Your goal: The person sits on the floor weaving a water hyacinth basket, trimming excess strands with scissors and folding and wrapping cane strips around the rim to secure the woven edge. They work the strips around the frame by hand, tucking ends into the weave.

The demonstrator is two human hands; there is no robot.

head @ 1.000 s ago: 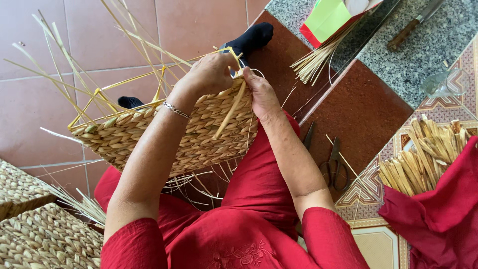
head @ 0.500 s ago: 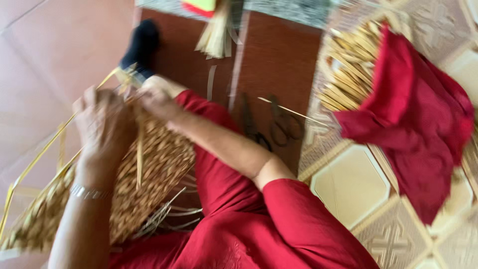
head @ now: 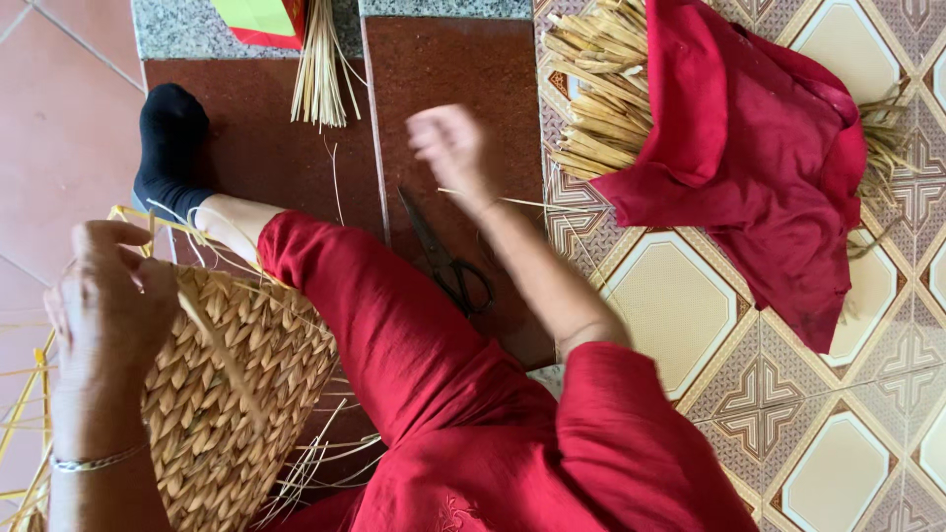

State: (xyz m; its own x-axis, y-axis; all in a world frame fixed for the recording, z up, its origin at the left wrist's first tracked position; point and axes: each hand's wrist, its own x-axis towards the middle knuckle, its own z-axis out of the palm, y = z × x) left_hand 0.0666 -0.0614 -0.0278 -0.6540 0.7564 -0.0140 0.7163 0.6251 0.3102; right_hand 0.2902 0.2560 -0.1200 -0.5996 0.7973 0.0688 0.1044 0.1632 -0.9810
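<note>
Right hand [head: 448, 143] has left the woven basket [head: 236, 384], left hand [head: 108, 296] gripping it.

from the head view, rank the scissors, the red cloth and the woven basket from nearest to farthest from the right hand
From the right hand:
1. Scissors, on the dark floor tile just below the hand.
2. Red cloth, to the right, draped over the straw bundle.
3. Woven basket, at lower left, held by the left hand.

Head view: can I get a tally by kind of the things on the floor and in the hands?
Woven basket: 1
Scissors: 1
Red cloth: 1
Straw bundles: 2
Red and green box: 1
Total: 6
The left hand rests on the basket; the right hand is blurred.
</note>
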